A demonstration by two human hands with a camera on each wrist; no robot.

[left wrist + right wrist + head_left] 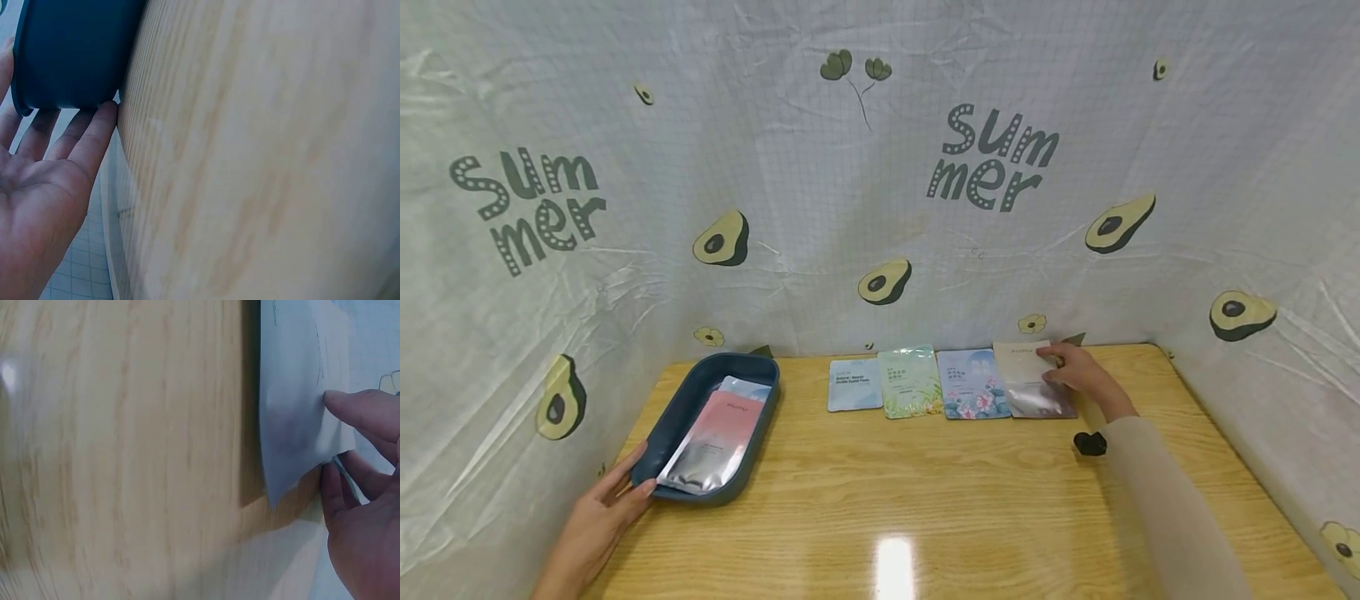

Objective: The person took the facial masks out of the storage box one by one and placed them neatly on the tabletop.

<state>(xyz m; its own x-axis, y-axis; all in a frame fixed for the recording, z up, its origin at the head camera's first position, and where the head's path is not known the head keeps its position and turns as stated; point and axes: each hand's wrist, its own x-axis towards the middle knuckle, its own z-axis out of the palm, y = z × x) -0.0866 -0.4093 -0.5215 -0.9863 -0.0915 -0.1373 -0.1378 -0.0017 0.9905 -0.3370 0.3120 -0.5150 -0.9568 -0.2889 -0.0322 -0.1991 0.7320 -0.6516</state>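
At the right end of a row of flat packets, my right hand (pixel 1088 375) pinches the right edge of a cream-and-silver face mask packet (pixel 1026 379). The right wrist view shows the thumb on this packet's face (pixel 300 406) and fingers behind, its lower corner bent out. My left hand (pixel 597 525) grips the near-left corner of a dark blue tray (pixel 762 442), fingers spread along the outer wall (pixel 75 56) in the left wrist view. Inside the tray lies a pink-and-silver packet (pixel 722 429), over a light blue packet (pixel 747 389) that is mostly hidden.
Left of the held packet lie a blue floral packet (pixel 973 383), a green packet (pixel 912 382) and a small light blue packet (pixel 855 385). They rest along the back edge of the wooden table (pixel 880 483). Avocado-patterned sheeting (pixel 805 192) encloses the back and sides.
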